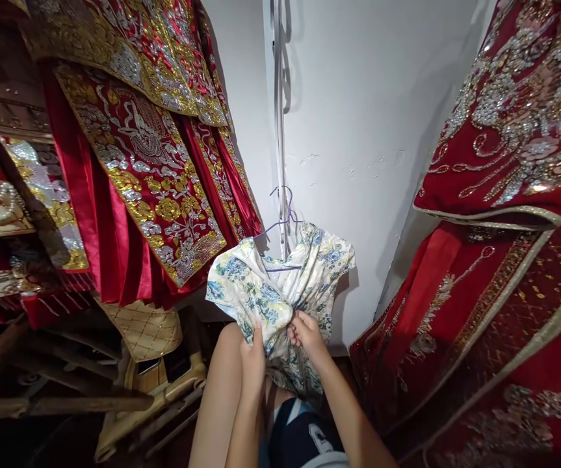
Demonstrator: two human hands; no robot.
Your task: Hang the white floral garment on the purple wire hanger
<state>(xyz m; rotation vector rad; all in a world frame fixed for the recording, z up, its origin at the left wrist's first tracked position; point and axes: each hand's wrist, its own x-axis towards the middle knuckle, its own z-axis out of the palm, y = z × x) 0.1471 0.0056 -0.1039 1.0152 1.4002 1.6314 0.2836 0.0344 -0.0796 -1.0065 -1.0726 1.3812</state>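
A white short-sleeved dress (265, 300) with blue and yellow flowers hangs in front of me on a thin purple hanger (274, 227). Its lower part drops between my knees, partly hidden by my arms. My left hand (253, 351) grips the fabric at the waist's left side, thumb on top and the other fingers hidden beneath the cloth. Close by, my right hand (305, 331) pinches the gathered cloth at the middle of the waist. The neckline crosses over in a V above my hands.
A white metal pole (279, 130) stands against the pale wall (358, 117) behind the hanger. Red garments with gold and silver embroidery (163, 188) hang at left. More red beaded garments (495, 195) crowd the right. A bamboo chair (148, 406) stands low on the left.
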